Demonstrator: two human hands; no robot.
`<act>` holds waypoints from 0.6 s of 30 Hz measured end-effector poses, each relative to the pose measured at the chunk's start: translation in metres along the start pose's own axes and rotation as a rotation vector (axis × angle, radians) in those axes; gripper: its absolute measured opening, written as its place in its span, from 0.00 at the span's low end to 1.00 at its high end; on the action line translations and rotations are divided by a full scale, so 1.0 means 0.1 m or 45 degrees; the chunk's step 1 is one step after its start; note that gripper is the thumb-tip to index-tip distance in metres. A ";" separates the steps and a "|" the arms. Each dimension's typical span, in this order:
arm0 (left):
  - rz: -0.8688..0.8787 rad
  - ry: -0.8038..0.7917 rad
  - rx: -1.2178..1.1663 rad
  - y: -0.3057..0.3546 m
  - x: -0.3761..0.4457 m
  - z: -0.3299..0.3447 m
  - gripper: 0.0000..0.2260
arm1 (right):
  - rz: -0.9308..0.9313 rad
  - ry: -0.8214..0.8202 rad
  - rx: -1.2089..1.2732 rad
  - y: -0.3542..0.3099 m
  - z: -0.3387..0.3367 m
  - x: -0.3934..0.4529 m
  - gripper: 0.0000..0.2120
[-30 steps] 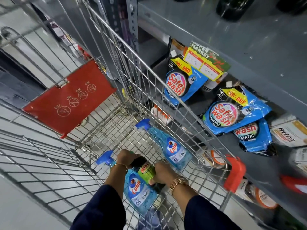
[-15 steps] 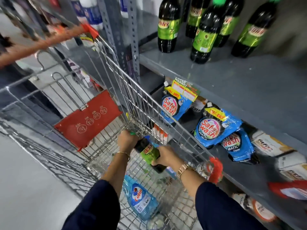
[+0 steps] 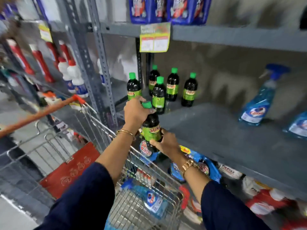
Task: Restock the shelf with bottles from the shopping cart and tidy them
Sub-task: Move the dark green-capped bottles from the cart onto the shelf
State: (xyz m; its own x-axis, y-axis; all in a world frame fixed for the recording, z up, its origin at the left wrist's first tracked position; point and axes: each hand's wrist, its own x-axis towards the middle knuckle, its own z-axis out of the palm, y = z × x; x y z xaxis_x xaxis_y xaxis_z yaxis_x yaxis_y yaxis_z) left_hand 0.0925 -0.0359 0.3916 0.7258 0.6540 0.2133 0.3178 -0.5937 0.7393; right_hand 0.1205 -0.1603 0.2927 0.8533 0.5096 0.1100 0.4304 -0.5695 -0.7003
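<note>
— While the dark bottle with the green cap (image 3: 150, 125) hangs above the near corner of the shopping cart (image 3: 142, 165), just short of the shelf (image 3: 216, 130), who has hold of it?

— Both hands. The left hand (image 3: 135, 111) has its grip closed around the neck, right under the cap. The right hand (image 3: 166, 144) wraps the base, fingers closed on the lower edge of the green label. The bottle is nearly upright, leaning a little.

— And where should it go?

— I'd say beside the five matching bottles (image 3: 159, 95) that stand in a loose cluster at the back left of that shelf, next to the grey upright post (image 3: 103, 67).

— What could go wrong?

— The front bottle of the cluster is close to the left hand. If the carried one goes in too low or too fast, its base could clip that bottle and topple it into the others. The shelf lip is another risk: catch it with the base and the bottle may twist out of the neck grip.

— Anything else nearby?

— A blue spray bottle (image 3: 264, 98) stands well apart on the right of the same shelf, out of the way. Another spray bottle (image 3: 149, 199) lies in the cart, so more stocking remains.
</note>
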 end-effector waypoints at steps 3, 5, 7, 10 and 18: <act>0.104 -0.005 -0.062 0.32 0.16 0.10 0.23 | 0.043 0.128 -0.037 0.06 -0.29 0.18 0.20; 0.176 -0.032 -0.059 0.50 0.29 0.21 0.23 | 0.054 0.218 -0.045 0.14 -0.41 0.30 0.20; 0.244 -0.077 -0.060 0.62 0.37 0.35 0.23 | 0.094 0.295 -0.015 0.24 -0.45 0.41 0.21; 0.338 -0.131 -0.048 0.71 0.48 0.59 0.22 | 0.191 0.375 0.007 0.43 -0.46 0.57 0.23; 0.557 -0.285 0.017 0.85 0.75 1.04 0.23 | 0.252 0.526 0.280 0.82 -0.37 0.84 0.30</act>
State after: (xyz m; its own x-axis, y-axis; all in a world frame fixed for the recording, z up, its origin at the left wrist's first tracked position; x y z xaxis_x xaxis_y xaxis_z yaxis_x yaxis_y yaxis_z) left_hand 0.2370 -0.0864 0.4044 0.9058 0.2257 0.3586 -0.0399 -0.7971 0.6025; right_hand 0.2386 -0.1884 0.2706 0.9765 0.0830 0.1990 0.2148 -0.4571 -0.8631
